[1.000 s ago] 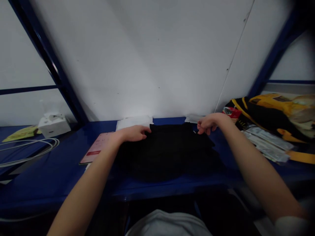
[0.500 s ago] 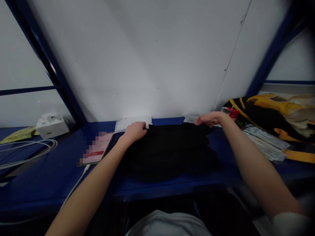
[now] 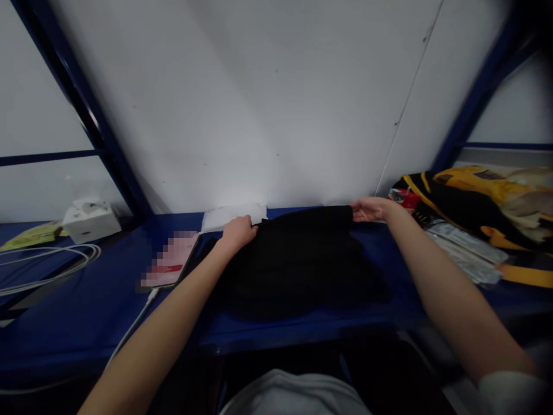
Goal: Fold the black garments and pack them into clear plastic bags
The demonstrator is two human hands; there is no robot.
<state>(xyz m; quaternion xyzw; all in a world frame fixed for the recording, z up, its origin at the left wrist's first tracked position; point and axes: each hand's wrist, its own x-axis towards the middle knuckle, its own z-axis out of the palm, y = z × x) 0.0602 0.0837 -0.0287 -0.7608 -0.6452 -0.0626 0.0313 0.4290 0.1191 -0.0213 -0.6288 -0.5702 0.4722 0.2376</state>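
A black cloth garment (image 3: 298, 265) lies bunched on the blue tabletop (image 3: 302, 328), and its far edge is pulled fairly straight. My left hand (image 3: 237, 233) is shut on the garment's far left corner. My right hand (image 3: 369, 209) pinches the far right end of the same edge. Both forearms reach forward from the bottom of the view. A white paper packet (image 3: 233, 218) lies just beyond my left hand.
A pink-screened phone (image 3: 170, 259) with a white cable lies left of the garment. Further left are a white tissue box (image 3: 91, 221) and a coiled white cable (image 3: 47, 266). On the right are a black-and-yellow bag (image 3: 475, 202) and clear packets (image 3: 464, 251). A white wall with blue metal framing stands behind.
My right hand has moved right, drawing the garment's far edge out straighter. My left hand has stayed nearly in place on its corner.
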